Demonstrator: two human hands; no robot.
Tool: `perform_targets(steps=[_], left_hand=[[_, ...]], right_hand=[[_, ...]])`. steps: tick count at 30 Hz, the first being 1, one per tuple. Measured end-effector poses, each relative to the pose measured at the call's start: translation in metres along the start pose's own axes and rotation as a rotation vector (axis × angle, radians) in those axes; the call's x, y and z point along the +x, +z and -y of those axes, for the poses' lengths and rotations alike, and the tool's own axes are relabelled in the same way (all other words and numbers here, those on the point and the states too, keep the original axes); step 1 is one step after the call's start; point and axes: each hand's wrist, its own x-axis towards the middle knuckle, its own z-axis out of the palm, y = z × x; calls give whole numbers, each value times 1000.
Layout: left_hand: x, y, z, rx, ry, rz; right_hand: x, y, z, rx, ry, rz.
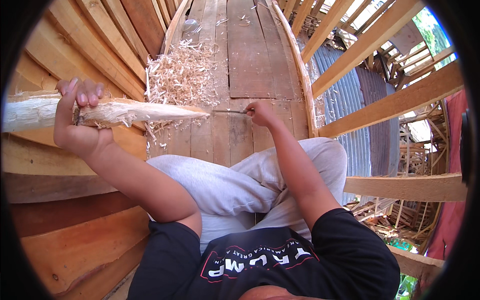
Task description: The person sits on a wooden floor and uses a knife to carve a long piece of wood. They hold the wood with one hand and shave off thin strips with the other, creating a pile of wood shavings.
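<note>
A pale, peeled wooden pole comes in from the left edge and narrows to a whittled point over the floor's middle. My left hand is wrapped around its thicker part, next to a dark knot. In my right hand is a thin knife, gripped by its handle, with the blade pointing left. A small gap separates the blade's end from the pole's tip. My fingers hide most of the knife's handle.
Curled wood shavings are heaped on the plank floor beyond the pole. A clear container stands farther off. Board walling closes the left side; wooden rails and corrugated metal sheets lie right. My crossed legs are in front.
</note>
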Motion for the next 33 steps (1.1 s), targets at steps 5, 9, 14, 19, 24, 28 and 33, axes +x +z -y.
perform_targets(steps=[5,9,14,19,24,28,33], left_hand=[[-1,-8,-3,50,4,-1],[0,-3,-1,39,-23,5],[0,-5,4,60,-48,-5],[3,-12,3,152,-38,-2],[4,-12,6,251,-22,-21],[4,-17,1,265,-20,-27],[4,-20,0,246,-17,-41]], right_hand=[[-16,-9,51,150,-247,334],[-4,17,58,17,-230,114],[5,14,68,42,-382,130],[25,31,83,-16,-423,304],[58,35,84,-96,-367,-40],[64,24,91,-177,-365,175],[33,31,129,-56,-367,521]])
